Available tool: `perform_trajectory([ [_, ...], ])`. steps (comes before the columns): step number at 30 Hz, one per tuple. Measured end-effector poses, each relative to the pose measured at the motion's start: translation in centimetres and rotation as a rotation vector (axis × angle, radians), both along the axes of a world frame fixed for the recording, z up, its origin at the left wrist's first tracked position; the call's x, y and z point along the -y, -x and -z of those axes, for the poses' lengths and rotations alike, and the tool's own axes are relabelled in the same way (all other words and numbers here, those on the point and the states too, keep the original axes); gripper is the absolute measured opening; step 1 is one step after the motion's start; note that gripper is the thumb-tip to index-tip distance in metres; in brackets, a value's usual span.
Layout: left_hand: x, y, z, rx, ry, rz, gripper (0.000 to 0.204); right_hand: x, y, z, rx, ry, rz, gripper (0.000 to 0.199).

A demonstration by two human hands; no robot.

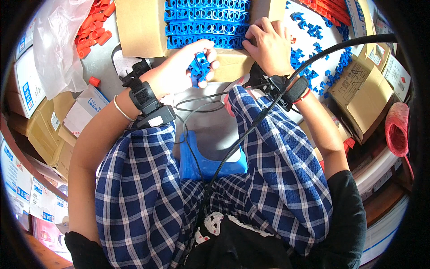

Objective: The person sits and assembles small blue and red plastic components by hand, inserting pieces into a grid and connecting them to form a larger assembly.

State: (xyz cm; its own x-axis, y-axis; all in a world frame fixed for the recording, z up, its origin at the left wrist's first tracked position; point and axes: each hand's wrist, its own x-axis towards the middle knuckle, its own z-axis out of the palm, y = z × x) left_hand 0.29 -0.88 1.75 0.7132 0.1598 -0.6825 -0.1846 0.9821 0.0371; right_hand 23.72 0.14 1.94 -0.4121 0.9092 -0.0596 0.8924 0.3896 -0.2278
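The fingers of the left hand are closed around a small blue plastic clip, which sits just above the middle of the frame. The thumb lies along one side of the clip and the other fingers curl over its top. The left wrist is bent inward and carries a black strap with a device and a thin bracelet.

The right hand lies palm down in the upper middle of the frame. Its fingers are bent and press on the right end of the rows of blue clips; they hold nothing that I can see. This wrist also carries a black strap, and a black cable goes from it to the upper right.

The rows of blue clips rest on a cardboard box, which serves here as a desk. The person sits with knees apart in blue checked trousers, and a blue stool shows between the legs.

Loose blue clips are scattered at the upper right. Orange plastic parts and a clear plastic bag are at the upper left. Cardboard boxes stand at the right edge, and more packages are stacked at the left edge. A red roll is at the far right.

The hands are near each other but apart. The place is crowded on both sides.
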Motion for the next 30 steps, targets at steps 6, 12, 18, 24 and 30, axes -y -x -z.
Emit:
perform_trajectory([
  [6,-0.1,0.0,-0.1,-0.004,-0.014,0.006,0.032,-0.1,-0.1,0.2,0.001,-0.019,-0.015,0.015],
  [12,0.0,-0.1,0.0,0.001,-0.011,-0.008,0.033,-0.1,-0.1,0.2,0.004,-0.048,-0.026,0.013],
  [18,0.3,0.1,0.5,0.022,-0.011,-0.022,0.033,-1.3,1.3,0.2,-0.095,-0.095,-0.076,0.018],
  [24,0.2,-0.2,-0.1,-0.020,-0.077,0.030,0.032,-2.5,4.2,1.5,-0.192,0.027,-0.251,0.042],
  [30,0.2,-0.2,0.0,-0.052,-0.108,0.021,0.029,-2.5,6.2,3.5,-0.221,0.022,-0.276,0.042],
])
